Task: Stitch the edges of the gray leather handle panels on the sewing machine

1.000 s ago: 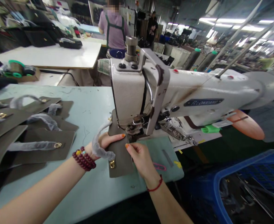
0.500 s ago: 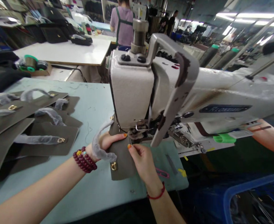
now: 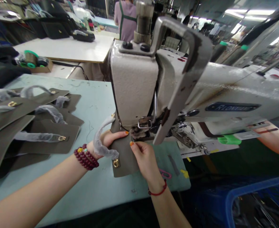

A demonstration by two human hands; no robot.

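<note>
A grey bag panel (image 3: 124, 164) lies under the head of a white sewing machine (image 3: 134, 85), its inner edge at the presser foot (image 3: 138, 131). A plastic-wrapped handle (image 3: 98, 142) arches from it, fixed by gold-coloured fittings. My left hand (image 3: 107, 139) reaches beneath this handle and holds the panel's left side, thumb stretched on top towards the foot; its other fingers are mostly hidden. Just in front of the foot, my right hand (image 3: 145, 158) pinches the panel's right edge between thumb and curled fingers. The needle itself is hidden.
Several similar grey panels with wrapped handles (image 3: 41, 137) are piled on the table at left. Pink thread snips (image 3: 165, 174) lie right of my right hand. A blue basket (image 3: 230, 199) stands at lower right. Another person (image 3: 127, 19) is beyond the machine.
The view has tilted and shifted slightly, so the machine appears a little higher and larger. Both hands keep the same hold, and the panel stays at the foot.
</note>
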